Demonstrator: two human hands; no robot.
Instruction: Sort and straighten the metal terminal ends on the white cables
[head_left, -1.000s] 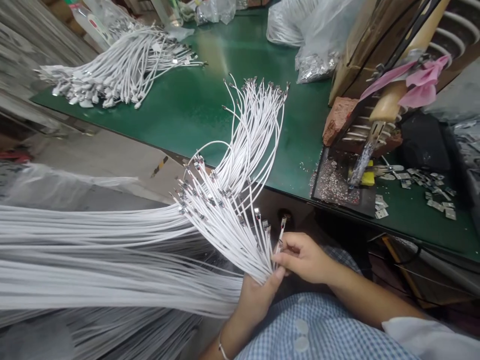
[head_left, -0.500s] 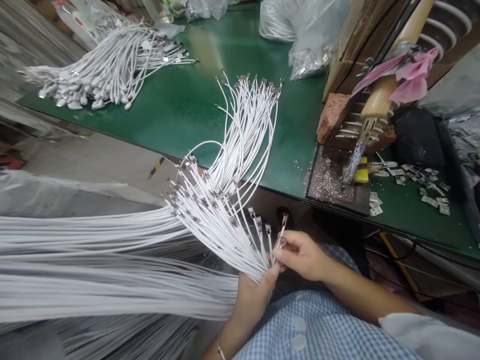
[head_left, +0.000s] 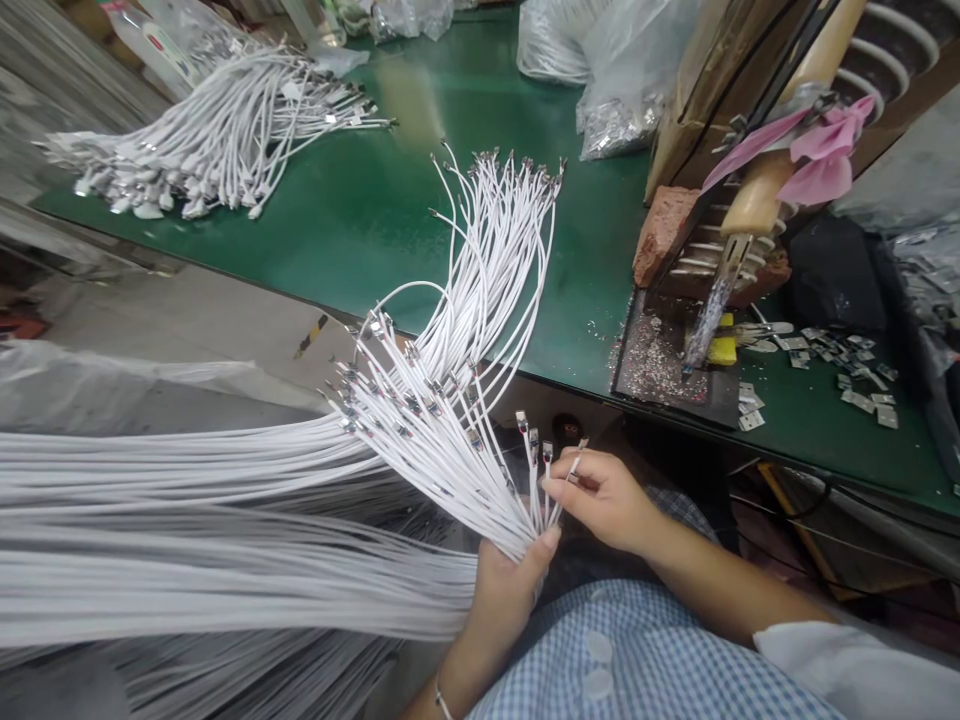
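My left hand (head_left: 506,597) is wrapped around a thick bundle of white cables (head_left: 450,470), whose metal-tipped ends fan out up and to the left. Close above it, my right hand (head_left: 611,505) pinches a cable or two near small metal connectors (head_left: 574,468), at the bundle's right side. Several cable ends with connectors (head_left: 534,440) stand apart just left of those fingers. How many cables lie in the pinch I cannot tell. Behind the held bundle, another bunch of white cables (head_left: 495,250) rests on the green bench (head_left: 337,230) and hangs over its edge.
A soldering iron (head_left: 727,270) with a wooden handle, tied with pink cloth, points down at a speckled dark plate (head_left: 660,360). Loose metal connectors (head_left: 847,355) lie to its right. A cable pile (head_left: 225,130) sits at the far left; long white cables (head_left: 187,580) stretch out leftward.
My right hand has shifted slightly, tipping the pinched ends to the right. The separate connector ends beside it have spread and moved a little rightward. My left hand stays in place.
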